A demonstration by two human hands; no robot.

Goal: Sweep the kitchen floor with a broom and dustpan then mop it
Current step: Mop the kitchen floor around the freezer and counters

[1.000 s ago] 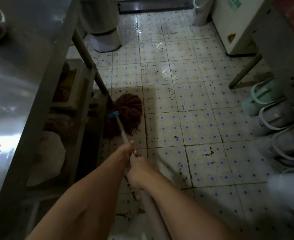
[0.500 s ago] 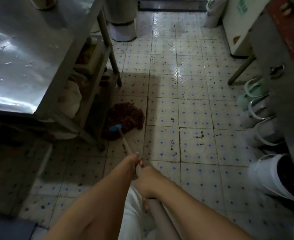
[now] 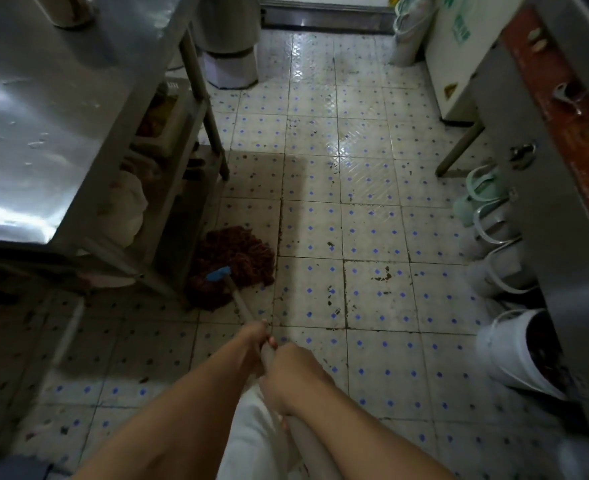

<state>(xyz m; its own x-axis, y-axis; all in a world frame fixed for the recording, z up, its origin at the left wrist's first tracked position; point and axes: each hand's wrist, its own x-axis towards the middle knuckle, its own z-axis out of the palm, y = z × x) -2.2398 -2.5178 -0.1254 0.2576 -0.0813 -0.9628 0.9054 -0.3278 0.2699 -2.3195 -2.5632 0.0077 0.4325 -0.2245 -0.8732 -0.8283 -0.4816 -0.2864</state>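
Mop head (image 3: 232, 266), drawn back from under the steel counter (image 3: 61, 116), wipes tile; left hand (image 3: 255, 336) and right hand (image 3: 291, 374) clamp its handle (image 3: 241, 303).

A steel table (image 3: 54, 109) with a cluttered lower shelf (image 3: 168, 140) is seen at the left. White buckets (image 3: 514, 355) are lined along the right, near a white cabinet (image 3: 455, 60), and a grey bin (image 3: 229, 26) is placed at the far end.

Dim, wide-angle view bowed at its edges, glare on the wet floor (image 3: 362, 147) (corners murky, soft).
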